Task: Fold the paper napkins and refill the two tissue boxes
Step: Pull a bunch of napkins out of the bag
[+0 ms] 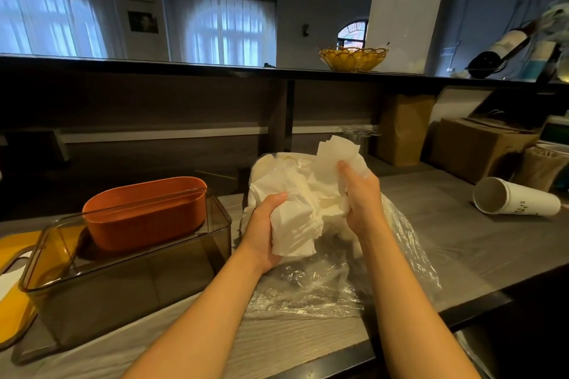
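A person at a grey wooden counter (455, 234) holds a loose bundle of white napkins (303, 209) above an opened clear plastic bag (400, 258). The left hand (266, 226) is closed around the lower left part of the bundle, fingers curled over its top and the palm under it. The right hand (360, 197) grips the upper right part, thumb pressed against a few sheets that stick up and back from the rest. The napkins look crumpled and uneven, not yet folded flat. More white paper lies heaped in the bag behind the hands.

Just left of the bag stand the two tissue boxes, both open at the top and with no napkins visible inside. The smoked clear box (129, 280) is the larger, a rectangular tub near the counter's front edge. The orange box (144, 212), oval and smaller, rests tilted across the back part of the clear one, partly inside it. A yellow lid (15, 301) lies flat beside the clear box at the far left.

To the right, well apart from the bag, a stack of white paper cups (514, 201) lies on its side, mouth towards the hands. Behind it are a cardboard box (474, 148) and a brown paper bag (403, 129). A yellow wicker basket (352, 58) sits on the dark shelf above.
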Available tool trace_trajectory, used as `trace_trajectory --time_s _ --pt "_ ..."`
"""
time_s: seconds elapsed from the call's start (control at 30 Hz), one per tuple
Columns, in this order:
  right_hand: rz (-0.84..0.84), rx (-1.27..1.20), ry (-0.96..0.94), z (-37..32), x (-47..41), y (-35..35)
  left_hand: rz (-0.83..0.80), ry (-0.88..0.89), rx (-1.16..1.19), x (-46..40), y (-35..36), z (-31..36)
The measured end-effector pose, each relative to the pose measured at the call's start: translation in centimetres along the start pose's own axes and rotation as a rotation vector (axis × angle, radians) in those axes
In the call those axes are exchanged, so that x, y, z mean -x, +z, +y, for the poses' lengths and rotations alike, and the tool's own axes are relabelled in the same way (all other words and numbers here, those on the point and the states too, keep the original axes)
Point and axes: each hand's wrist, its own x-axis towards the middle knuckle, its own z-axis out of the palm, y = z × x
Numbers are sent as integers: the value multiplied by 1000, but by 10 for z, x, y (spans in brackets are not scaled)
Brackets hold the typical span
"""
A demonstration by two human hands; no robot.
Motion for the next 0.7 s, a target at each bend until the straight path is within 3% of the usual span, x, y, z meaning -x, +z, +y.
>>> trace_trajectory --time_s 0.13,0.2,0.33,0.43,0.5,0.57,0.7 --pt "-26 53 47 2 1 2 30 4 9 -3 -1 -2" --pt "68 79 -6 3 0 1 31 4 25 -2 -1 -1" --pt "257 -255 -201 -6 -3 -8 74 -3 69 -1 0 0" --pt "-21 -472 -212 -12 3 -13 149 -6 76 -3 2 -1" --pt "-278 -363 -135 -13 8 -11 183 9 65 -5 5 -1" --pt "-432 -79 -87 -8 12 -6 182 29 53 -6 7 -2" --pt "-390 309 -157 1 17 7 199 30 9 -6 11 1"
